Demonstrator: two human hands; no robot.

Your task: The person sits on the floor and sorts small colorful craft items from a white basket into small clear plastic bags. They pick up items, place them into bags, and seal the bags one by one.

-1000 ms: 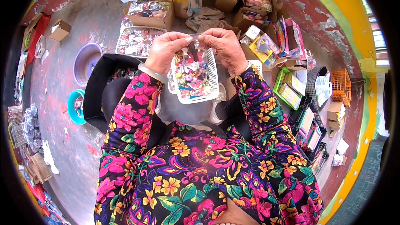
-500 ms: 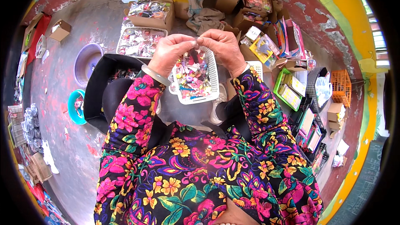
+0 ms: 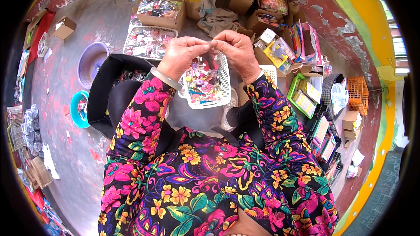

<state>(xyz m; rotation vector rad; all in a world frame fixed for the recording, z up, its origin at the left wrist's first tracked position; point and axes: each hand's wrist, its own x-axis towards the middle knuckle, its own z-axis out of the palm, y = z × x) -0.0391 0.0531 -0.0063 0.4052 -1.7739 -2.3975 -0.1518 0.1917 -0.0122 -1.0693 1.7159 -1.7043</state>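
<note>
From the head view, the left hand point(image 3: 181, 57) and right hand point(image 3: 238, 52) meet fingertip to fingertip, both pinched shut on the top edge of a small clear bag point(image 3: 205, 67) of bright trinkets. The bag hangs just above a white basket point(image 3: 224, 85) on the lap. A pale bangle point(image 3: 165, 78) rings the left wrist. Far left, a tray point(image 3: 148, 41) of packets lies on the floor.

The white basket point(image 3: 224, 88) is latticed plastic, and the small packets point(image 3: 202, 81) heaped in it look like clear, glossy film over bright contents. Left of the basket, a pale bangle point(image 3: 165, 78) looks smooth and faintly translucent against a matt floral cloth sleeve point(image 3: 140, 118). Beyond the basket stand dull brown cardboard boxes point(image 3: 159, 13) on a rough, paint-stained concrete floor point(image 3: 94, 22).
</note>
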